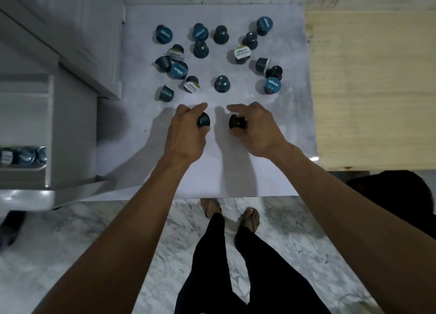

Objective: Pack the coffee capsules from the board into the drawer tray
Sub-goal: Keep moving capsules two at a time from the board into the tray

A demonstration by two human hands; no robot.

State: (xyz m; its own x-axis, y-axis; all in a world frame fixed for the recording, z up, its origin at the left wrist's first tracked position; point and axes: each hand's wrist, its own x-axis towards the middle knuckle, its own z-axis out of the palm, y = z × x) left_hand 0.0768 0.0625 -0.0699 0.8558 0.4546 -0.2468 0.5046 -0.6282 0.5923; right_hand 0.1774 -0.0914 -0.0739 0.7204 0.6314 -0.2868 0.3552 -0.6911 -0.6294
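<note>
Several dark teal and black coffee capsules (222, 84) lie scattered over the far half of a white board (236, 172), some upright, some on their sides showing blue or white lids. My left hand (186, 134) grips a teal capsule (203, 120) just above the board's middle. My right hand (254, 129) holds a black capsule (237, 121) beside it. At the far left, the open drawer tray (26, 172) holds a few capsules (26, 156) in a row.
A white drawer cabinet (70, 42) stands left of the board. A pale wooden surface (372, 89) adjoins the board on the right. Below the board's near edge are marble floor, my legs and sandalled feet, and a dark object (401, 195) at right.
</note>
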